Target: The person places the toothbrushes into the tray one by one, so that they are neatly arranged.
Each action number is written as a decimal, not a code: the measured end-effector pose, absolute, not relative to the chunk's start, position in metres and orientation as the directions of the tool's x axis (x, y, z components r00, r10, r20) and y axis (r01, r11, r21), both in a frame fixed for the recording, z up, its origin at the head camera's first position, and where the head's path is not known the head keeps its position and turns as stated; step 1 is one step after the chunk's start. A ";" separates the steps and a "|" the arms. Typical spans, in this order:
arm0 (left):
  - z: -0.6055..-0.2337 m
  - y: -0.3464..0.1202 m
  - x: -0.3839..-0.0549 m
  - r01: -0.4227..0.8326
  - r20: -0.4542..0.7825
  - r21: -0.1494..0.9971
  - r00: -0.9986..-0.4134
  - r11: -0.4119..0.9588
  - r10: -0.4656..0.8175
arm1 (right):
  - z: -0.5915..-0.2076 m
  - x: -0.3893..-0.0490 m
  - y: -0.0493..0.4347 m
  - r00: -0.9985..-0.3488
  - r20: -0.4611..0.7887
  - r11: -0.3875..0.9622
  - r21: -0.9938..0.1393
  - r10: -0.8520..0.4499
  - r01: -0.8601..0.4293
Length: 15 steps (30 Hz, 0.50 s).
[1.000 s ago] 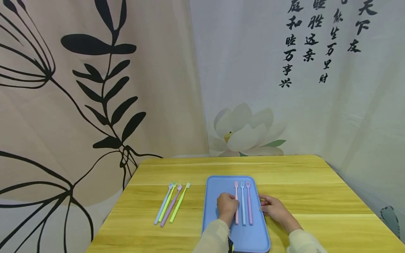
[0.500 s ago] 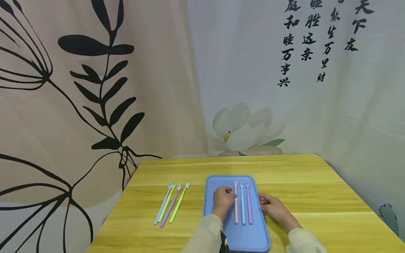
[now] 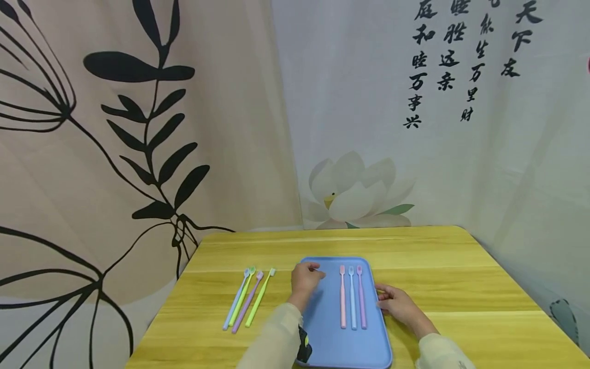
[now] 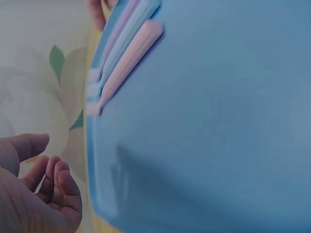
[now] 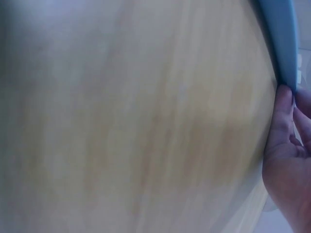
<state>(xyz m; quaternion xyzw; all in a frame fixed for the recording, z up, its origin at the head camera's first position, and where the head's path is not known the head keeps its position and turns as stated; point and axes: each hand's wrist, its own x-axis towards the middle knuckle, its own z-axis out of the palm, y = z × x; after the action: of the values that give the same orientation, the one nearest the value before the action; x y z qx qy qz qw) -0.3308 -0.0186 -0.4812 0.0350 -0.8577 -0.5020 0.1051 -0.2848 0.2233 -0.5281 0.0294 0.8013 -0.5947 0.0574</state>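
My left hand hovers over the left side of a blue tray, fingers loosely bent and nothing between them. In the left wrist view, thumb and fingertips of this left hand stand apart, and its shadow falls on the tray. A pink toothbrush, a light blue toothbrush and a purple toothbrush lie side by side on the tray's right half, heads away from me. My right hand holds the tray's right rim, thumb and fingertips right at the edge in the right wrist view.
Left of the tray, several toothbrushes lie slanted on the wooden table: a blue toothbrush, two green ones and a purple toothbrush. A printed curtain hangs behind the table's far edge.
My left hand has let go of the pink toothbrush and moved left, away from it, toward the tray's left rim. The right hand stays at the right rim.
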 end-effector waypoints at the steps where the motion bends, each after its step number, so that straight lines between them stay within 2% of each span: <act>1: -0.479 -0.023 -0.332 0.046 0.142 0.873 -0.976 0.486 -0.163 | -0.529 -0.285 0.223 -0.992 -0.126 0.291 -0.950 -0.021 0.114; 8: -0.471 -0.053 -0.339 0.078 0.158 0.884 -0.978 0.462 -0.137 | -0.532 -0.288 0.225 -0.992 -0.120 0.309 -0.945 -0.031 0.105; 15: -0.465 -0.089 -0.343 0.032 0.104 0.898 -0.984 0.439 -0.142 | -0.529 -0.285 0.224 -0.991 -0.130 0.289 -0.950 -0.032 0.115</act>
<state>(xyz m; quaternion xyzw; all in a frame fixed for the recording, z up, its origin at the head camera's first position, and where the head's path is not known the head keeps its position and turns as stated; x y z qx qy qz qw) -0.3427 -0.0888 -0.4654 0.0327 -0.8443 -0.5284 0.0823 -0.2854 0.2237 -0.5287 0.0260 0.8004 -0.5957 0.0616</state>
